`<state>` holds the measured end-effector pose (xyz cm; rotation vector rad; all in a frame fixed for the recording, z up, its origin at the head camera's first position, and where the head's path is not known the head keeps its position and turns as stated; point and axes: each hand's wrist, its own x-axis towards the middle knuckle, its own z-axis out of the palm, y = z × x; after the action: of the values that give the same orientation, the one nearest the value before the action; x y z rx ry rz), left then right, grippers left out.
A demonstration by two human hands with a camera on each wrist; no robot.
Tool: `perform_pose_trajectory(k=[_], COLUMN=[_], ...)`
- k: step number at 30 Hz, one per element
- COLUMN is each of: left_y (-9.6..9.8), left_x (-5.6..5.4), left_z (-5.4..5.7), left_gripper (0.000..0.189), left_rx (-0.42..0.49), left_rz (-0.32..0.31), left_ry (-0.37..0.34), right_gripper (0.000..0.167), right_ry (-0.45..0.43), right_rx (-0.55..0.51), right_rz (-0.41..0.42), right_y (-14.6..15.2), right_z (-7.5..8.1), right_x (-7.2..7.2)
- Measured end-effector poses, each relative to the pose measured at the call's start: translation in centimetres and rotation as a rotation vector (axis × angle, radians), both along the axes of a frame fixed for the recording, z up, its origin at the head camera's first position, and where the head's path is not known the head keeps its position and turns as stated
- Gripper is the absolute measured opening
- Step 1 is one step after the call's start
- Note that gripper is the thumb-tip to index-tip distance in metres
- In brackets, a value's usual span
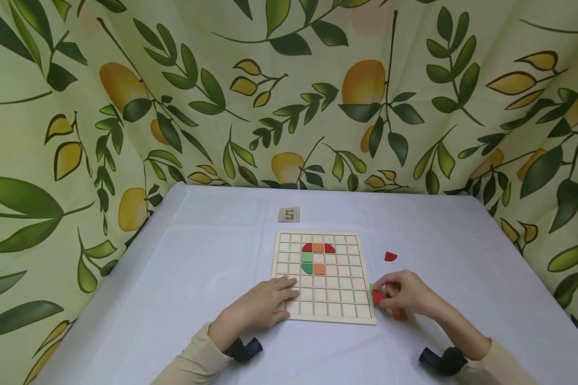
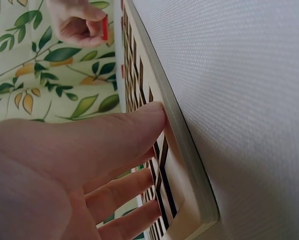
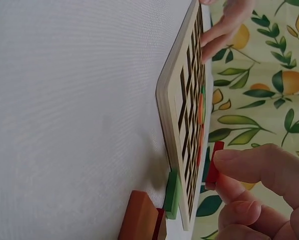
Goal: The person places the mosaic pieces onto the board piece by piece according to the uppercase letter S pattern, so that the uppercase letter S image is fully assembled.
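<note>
A wooden grid board (image 1: 337, 310) lies on the white cloth. In its upper middle sit red quarter-round pieces (image 1: 329, 248), orange squares (image 1: 319, 269), a light green square (image 1: 306, 258) and a darker green rounded piece (image 1: 307, 268). My left hand (image 1: 265, 302) rests on the board's left edge, fingers spread over the cells and thumb on the rim. Just off the right edge, my right hand (image 1: 407, 292) pinches a small red piece (image 3: 214, 162) between thumb and fingers, raised above the cloth. Beneath that hand lie a green piece (image 3: 172, 195), an orange piece (image 3: 138, 215) and a dark red piece (image 3: 160, 225).
Another red quarter-round piece (image 1: 390, 256) lies alone to the right of the board. Behind the board is a small card (image 1: 289, 215) with a grid pattern printed on it. A leaf-and-fruit curtain (image 1: 289, 107) hangs beyond the table's back edge.
</note>
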<state>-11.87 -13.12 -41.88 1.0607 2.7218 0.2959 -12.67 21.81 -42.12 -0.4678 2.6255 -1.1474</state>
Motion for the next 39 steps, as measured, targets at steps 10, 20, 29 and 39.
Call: perform_pose_trajectory(k=[10, 20, 29, 39], left_y=[-0.2, 0.0, 0.2, 0.1], left_x=[-0.1, 0.0, -0.1, -0.1], left_z=[-0.2, -0.1, -0.3, -0.4], left_gripper=[0.045, 0.046, 0.047, 0.046], left_rx=[0.037, 0.022, 0.004, 0.005], left_rz=[-0.036, -0.015, -0.003, 0.002], left_ry=[0.037, 0.013, 0.002, 0.002], right_gripper=[0.023, 0.021, 0.02, 0.021], right_ry=[-0.005, -0.005, -0.003, 0.0], right_rx=[-0.02, -0.044, -0.052, -0.067], right_rz=[0.002, 0.006, 0.001, -0.005], right_y=[-0.7, -1.5, -2.4, -3.8], right_z=[0.1, -0.1, -0.2, 0.0], right_x=[-0.4, -1.0, -1.9, -2.8])
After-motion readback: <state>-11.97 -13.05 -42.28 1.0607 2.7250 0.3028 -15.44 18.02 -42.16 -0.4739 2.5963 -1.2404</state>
